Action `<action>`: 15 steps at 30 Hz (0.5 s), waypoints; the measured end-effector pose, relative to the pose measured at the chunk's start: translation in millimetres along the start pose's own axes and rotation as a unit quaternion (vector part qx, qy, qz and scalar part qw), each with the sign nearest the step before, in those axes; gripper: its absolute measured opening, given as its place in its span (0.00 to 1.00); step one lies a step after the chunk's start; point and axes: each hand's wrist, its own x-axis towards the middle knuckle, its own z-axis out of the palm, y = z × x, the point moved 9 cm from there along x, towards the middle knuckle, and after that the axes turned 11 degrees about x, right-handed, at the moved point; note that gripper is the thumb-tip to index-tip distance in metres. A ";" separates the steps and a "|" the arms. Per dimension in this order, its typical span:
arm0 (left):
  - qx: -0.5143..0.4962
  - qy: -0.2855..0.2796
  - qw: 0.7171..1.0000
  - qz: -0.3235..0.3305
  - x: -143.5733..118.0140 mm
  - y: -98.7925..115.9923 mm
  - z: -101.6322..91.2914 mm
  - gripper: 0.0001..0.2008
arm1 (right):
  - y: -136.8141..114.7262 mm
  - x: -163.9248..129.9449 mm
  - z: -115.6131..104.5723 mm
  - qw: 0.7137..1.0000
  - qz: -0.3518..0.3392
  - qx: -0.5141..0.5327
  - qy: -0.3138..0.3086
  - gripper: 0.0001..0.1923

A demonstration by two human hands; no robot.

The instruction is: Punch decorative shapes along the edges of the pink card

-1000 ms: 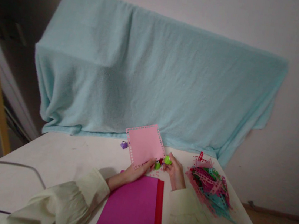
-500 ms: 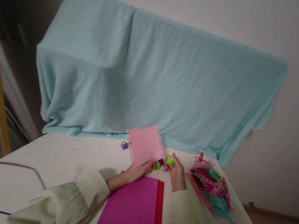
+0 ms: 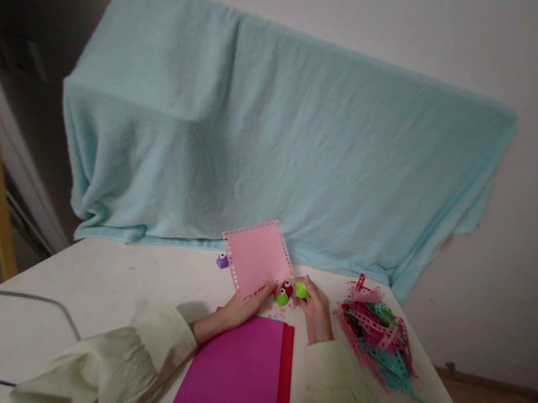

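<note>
My left hand (image 3: 249, 305) grips the lower edge of a pink paper sheet (image 3: 256, 260), tilted above the table. Rows of small holes run along the sheet's edges. My right hand (image 3: 315, 308) is closed around a lime-green craft punch (image 3: 302, 290), close to the sheet's lower right corner. Between the hands are a red punch (image 3: 287, 288) and another green punch (image 3: 281, 299), both with googly eyes. A purple punch (image 3: 222, 260) stands beyond the sheet's left edge. Tiny pink paper bits (image 3: 277, 312) lie below the hands.
Magenta sheets (image 3: 235, 375) over red sheets (image 3: 286, 386) lie in front of me. A heap of punched paper strips (image 3: 383, 336) is on the right of the white table (image 3: 135, 282). A light-blue cloth (image 3: 279, 135) hangs behind. A grey cable (image 3: 32, 297) crosses the left side.
The pink sheet and my left hand have shifted slightly left. My right hand, with the green punch, has also moved a little left. The red punch shows more fully.
</note>
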 end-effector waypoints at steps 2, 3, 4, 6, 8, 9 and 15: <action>-0.004 0.004 1.000 -0.002 -0.4 -1.6 0.5 0.20 | 2.1 -0.4 2.5 1.000 0.005 0.002 -0.018 0.22; -0.004 0.002 1.000 -0.002 -0.6 -2.1 1.3 0.20 | 2.9 -1.0 5.0 0.999 0.009 0.003 -0.032 0.22; -0.002 -0.005 1.000 0.002 -0.8 -2.0 2.6 0.20 | 3.5 -2.0 8.3 0.999 0.014 0.002 -0.047 0.22; 0.005 -0.022 1.000 0.016 -1.1 0.4 5.6 0.19 | 3.7 -5.2 15.7 0.997 0.027 -0.005 -0.077 0.20; 0.012 -0.037 0.999 0.034 -1.1 3.8 7.8 0.18 | 1.6 -9.2 23.2 0.994 0.034 -0.016 -0.104 0.17; 0.013 -0.039 0.998 0.039 -0.9 5.0 8.2 0.18 | -0.2 -11.0 26.2 0.993 0.034 -0.020 -0.113 0.17; -0.012 -0.029 1.000 0.004 2.0 -0.4 8.4 0.21 | -3.0 -12.7 27.8 0.992 0.028 -0.030 -0.122 0.17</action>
